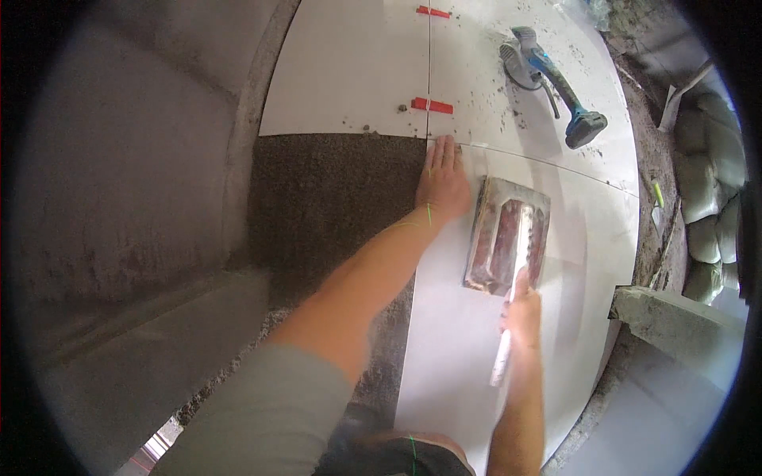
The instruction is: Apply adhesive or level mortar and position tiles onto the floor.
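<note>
My left hand [444, 184] lies with its fingers stretched out on the upper left corner of a large white tile [452, 349], by the joint with the tiles beyond. My right hand [521, 311] is closed round the white handle of a flat rectangular tamper [506, 238]. The tamper's broad head is over the same tile, to the right of my left hand; whether it touches the surface I cannot tell. Red levelling wedges [433, 105] sit across the joint between the two farther tiles [345, 75].
Dark, rough mortar bed [337, 198] lies left of the tile, beside a grey wall [151, 159]. A cordless blue-and-black tool with a round pad [559, 83] rests on the far right tile among crumbs. Filled sacks [706, 174] and a pale ledge [675, 321] stand at the right.
</note>
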The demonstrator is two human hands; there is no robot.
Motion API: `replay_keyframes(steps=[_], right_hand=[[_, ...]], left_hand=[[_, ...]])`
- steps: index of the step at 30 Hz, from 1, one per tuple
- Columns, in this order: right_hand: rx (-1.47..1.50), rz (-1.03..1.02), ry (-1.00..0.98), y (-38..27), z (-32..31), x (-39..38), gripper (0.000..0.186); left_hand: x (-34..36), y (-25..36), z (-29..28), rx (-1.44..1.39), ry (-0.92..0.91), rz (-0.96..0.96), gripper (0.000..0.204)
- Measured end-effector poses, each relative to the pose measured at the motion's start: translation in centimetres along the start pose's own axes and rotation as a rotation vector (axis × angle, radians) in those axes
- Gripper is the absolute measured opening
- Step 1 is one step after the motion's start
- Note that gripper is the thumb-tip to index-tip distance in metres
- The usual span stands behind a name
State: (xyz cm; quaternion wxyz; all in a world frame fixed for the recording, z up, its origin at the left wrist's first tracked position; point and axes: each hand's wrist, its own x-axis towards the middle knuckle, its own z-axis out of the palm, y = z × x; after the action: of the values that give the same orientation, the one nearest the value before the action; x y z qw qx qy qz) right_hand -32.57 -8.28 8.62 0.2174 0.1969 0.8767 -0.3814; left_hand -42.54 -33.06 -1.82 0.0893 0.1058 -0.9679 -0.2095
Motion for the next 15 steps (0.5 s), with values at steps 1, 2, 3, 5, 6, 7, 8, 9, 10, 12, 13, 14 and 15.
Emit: replay_keyframes(steps=[1,2,3,5,6,7,8,9,10,12,13,14,15], right_hand=[[0.078,0.22,-0.107,-4.2,-1.2,-0.7,0.066],[0.167,0.154,-0.17,-6.8,-2.7,-1.3,0.066],[0.221,0.094,-0.171,-7.7,-3.9,-2.0,0.065],[0.259,0.047,-0.199,-6.8,-4.9,-4.2,0.065],[0.296,0.009,-0.055,-6.1,-5.3,-5.9,0.065],[0.338,-0.031,0.088,-5.4,-5.5,-7.0,0.065],[0.333,-0.036,0.102,-2.8,-4.7,-6.6,0.065],[0.213,-0.151,0.192,1.3,-2.4,-5.1,0.065],[0.091,-0.258,0.274,3.5,-1.0,-4.2,0.065],[-0.044,0.034,-0.014,0.8,1.0,-2.1,0.067],[0.048,0.119,-0.138,-1.9,0.4,-1.7,0.068],[0.053,0.167,-0.174,-4.0,-0.7,-1.0,0.068],[0.095,0.125,-0.221,-5.2,-2.0,-1.6,0.066]], left_hand=[[-0.9,-0.5,0.1,-0.006,-0.032,-0.025,0.067],[-1.6,-0.8,-0.1,-0.003,-0.04,-0.031,0.067],[-1.1,-0.9,-0.2,0.03,-0.049,-0.012,0.067],[-1.6,-1.3,-0.2,0.071,-0.074,-0.022,0.067],[-1.3,-1.0,-0.1,0.061,-0.021,-0.007,0.068],[-1.0,-0.9,0.0,0.055,0.032,0.013,0.068],[-0.6,-0.1,0.2,0.041,0.038,0.018,0.068],[-0.4,0.5,0.3,0.047,0.048,0.023,0.067],[-0.4,0.7,0.4,0.057,0.052,0.024,0.067],[-0.9,0.6,0.7,0.014,-0.006,0.005,0.067],[-0.6,-0.2,0.6,-0.02,-0.051,-0.017,0.068],[-1.2,-0.4,0.7,-0.022,-0.063,-0.015,0.068],[-1.7,-1.1,0.7,0.005,-0.084,-0.028,0.067]])
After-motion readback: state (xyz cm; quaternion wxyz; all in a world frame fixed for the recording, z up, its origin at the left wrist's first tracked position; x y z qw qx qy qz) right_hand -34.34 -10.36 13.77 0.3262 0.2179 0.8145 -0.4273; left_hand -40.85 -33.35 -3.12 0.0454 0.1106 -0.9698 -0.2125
